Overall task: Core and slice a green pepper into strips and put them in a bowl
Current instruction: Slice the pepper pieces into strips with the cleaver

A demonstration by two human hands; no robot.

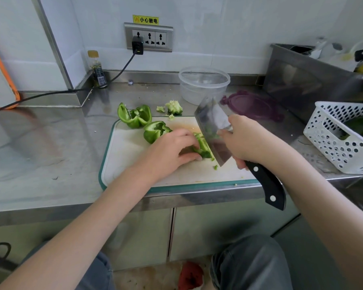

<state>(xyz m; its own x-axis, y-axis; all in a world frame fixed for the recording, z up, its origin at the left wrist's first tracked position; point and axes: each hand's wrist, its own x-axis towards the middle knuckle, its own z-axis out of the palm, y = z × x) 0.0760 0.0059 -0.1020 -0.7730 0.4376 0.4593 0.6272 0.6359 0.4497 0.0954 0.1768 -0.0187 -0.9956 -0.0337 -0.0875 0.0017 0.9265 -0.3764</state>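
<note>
On the white cutting board [130, 164] with a green rim, my left hand [172, 151] holds down a piece of green pepper [202, 148], its fingers curled over it. My right hand [247, 141] grips a cleaver [216, 130] by its black handle, the blade standing against the pepper's cut end. Two more pepper pieces lie at the board's far left, one [154, 131] on the board and another [134, 116] at its corner. The pale pepper core [174, 107] sits on the counter behind the board. A clear plastic bowl [203, 84] stands further back.
A purple lid [252, 105] lies right of the bowl. A white perforated basket [342, 139] with greens sits at the right, a steel bin [302, 80] behind it. A small bottle [98, 70] and a black cable [50, 94] are at the back left.
</note>
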